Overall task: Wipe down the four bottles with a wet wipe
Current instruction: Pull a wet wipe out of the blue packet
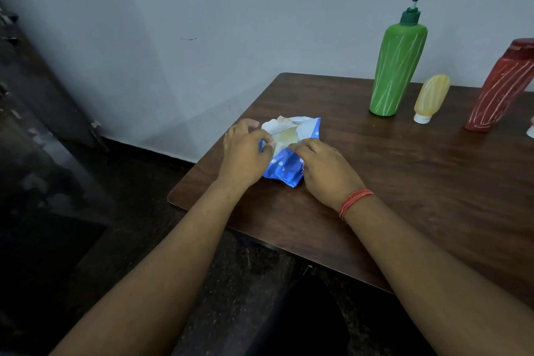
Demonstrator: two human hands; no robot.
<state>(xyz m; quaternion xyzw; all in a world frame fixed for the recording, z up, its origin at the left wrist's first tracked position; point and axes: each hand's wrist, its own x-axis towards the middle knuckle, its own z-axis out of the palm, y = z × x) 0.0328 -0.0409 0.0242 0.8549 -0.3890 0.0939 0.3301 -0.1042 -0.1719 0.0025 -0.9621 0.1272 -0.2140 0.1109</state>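
A blue wet-wipe pack (284, 169) lies near the left corner of the brown table (404, 182), its flap peeled open over pale wipes. My left hand (245, 153) grips the pack's left side. My right hand (323, 167) pinches at the opening from the right. At the back right stand a tall green pump bottle (398, 66), a small yellow bottle (432, 98) resting cap-down, and a red bottle (505, 89) cut by the frame edge. A white bit of another object (531, 130) shows at the far right edge.
A pale wall rises behind the table. Dark floor and a dark cabinet or door lie to the left. The table's left corner and front edge run close to my forearms.
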